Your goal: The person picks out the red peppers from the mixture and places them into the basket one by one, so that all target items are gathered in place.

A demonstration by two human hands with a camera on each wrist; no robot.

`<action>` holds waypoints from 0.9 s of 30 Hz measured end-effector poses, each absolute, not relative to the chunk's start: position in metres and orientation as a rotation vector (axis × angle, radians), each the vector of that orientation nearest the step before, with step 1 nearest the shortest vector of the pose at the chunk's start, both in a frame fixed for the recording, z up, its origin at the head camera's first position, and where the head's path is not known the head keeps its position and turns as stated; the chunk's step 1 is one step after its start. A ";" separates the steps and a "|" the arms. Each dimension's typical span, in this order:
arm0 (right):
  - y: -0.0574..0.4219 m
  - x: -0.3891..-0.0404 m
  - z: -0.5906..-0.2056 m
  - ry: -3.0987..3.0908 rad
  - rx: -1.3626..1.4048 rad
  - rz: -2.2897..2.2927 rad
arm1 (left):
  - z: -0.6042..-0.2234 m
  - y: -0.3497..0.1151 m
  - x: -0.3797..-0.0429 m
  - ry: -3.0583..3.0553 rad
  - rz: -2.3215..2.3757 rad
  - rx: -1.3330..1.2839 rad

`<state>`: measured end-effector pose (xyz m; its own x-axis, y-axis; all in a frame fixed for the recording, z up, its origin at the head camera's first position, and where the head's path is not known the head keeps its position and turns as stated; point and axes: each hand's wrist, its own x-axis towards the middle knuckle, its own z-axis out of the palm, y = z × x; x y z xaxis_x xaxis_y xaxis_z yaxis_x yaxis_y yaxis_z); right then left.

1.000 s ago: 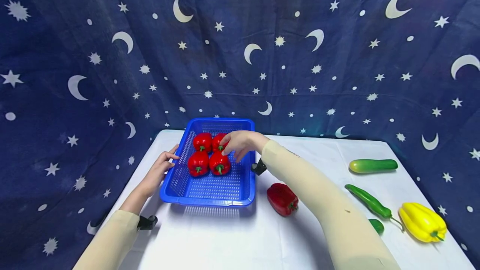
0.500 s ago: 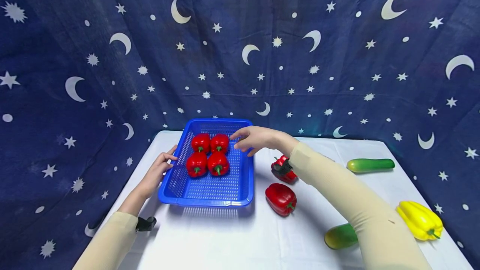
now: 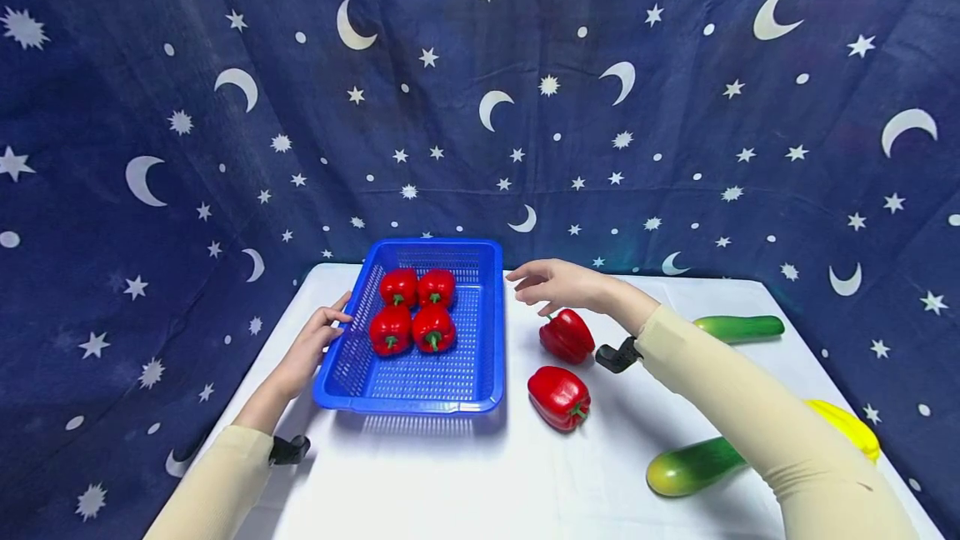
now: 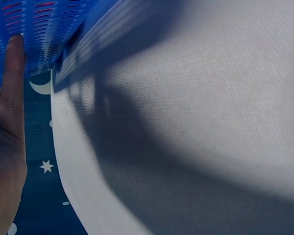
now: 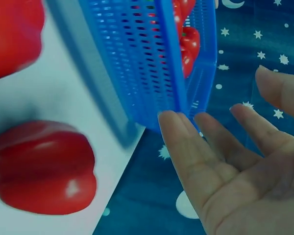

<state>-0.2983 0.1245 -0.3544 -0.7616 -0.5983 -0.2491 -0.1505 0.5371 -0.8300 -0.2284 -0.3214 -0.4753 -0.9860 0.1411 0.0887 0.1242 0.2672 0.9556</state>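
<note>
Two loose red peppers (image 3: 558, 397) lie right of the basket (image 3: 408, 405); the empty right hand (image 3: 558, 283), fingers relaxed, should grip one squarely while the left hand (image 3: 309, 347), fingers extended against the basket, steadies it.

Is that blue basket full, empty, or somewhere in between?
In between: the blue basket holds four red peppers, with bare floor showing in front of them and to their right.

Head camera: high, behind the left fingers (image 4: 12, 78) and right fingers (image 5: 186, 152), facing forward and down; farthest, widest view. Left wrist: close, aimed along its fingers at the blue basket (image 3: 492, 332). Right wrist: close, palm side. All three share the basket, ahead of or beside the fingers.
</note>
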 end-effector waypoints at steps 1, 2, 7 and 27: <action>0.128 -0.297 -0.356 2.277 -0.600 -1.152 | -0.475 -0.322 -0.228 2.487 1.880 0.262; 0.130 -0.295 -0.357 2.290 -0.594 -1.152 | -0.475 -0.322 -0.229 2.485 1.885 0.260; 0.146 -0.288 -0.366 2.347 -0.555 -1.128 | -0.474 -0.321 -0.228 2.490 1.888 0.250; 0.207 -0.274 -0.416 2.622 -0.506 -1.082 | -0.473 -0.318 -0.225 2.500 1.882 0.240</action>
<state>-0.2740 0.2069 -0.4158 -0.9058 -0.4106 -0.1046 -0.2175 0.6623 -0.7169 -0.2251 -0.3180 -0.4733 -0.9883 0.1238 0.0891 0.1199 0.2690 0.9557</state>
